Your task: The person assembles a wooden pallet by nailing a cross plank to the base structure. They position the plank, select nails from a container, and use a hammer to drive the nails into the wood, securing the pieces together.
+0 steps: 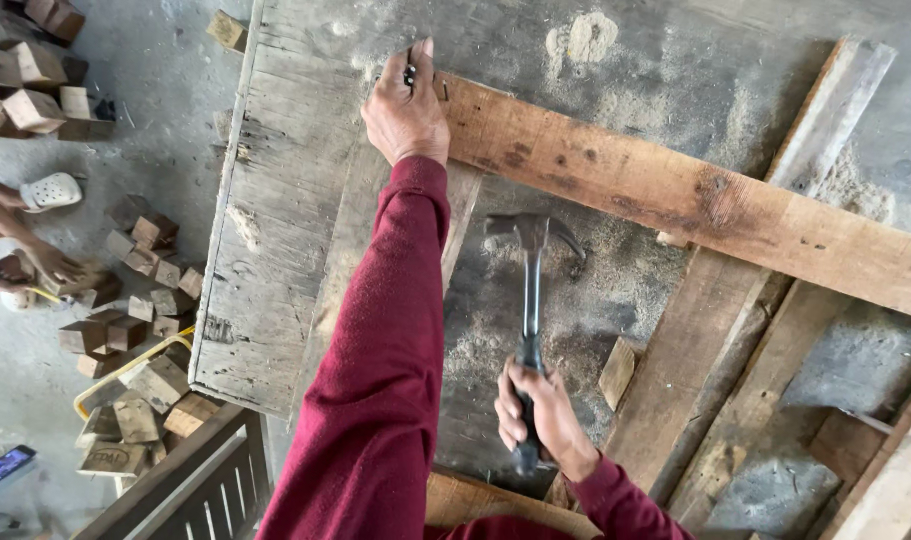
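- Off to the far left of the gripping hands, another person's hand (51, 262) rests among a scatter of small wooden blocks (136, 330) on the concrete floor, with a white sandal (51, 190) and a phone (4, 465) lying near.
- Left of the nail-holding grip lies a wide grey weathered panel (276, 220), dusted with sawdust.
- Next, the left hand (408, 108), in a dark red sleeve, reaches out to the end of a reddish-brown plank (676, 195); its fingertips are pressed together, pinching a nail (411, 72) that stands at the plank's end, and a few more nails seem to be tucked in the same hand, though that is hard to tell.
- Below and to the right of that pinch, the right hand (538, 415) is wrapped tight round the lower handle of a claw hammer (531, 290), whose head hangs above the sawdust, well apart from the nail.
- Judging from this, good work calls for the nail held upright, light first taps, and the fingers drawn clear before hard blows; a skewed nail could bend.
- Right of the hammer grip, more planks (746, 400) cross at angles over grey concrete.
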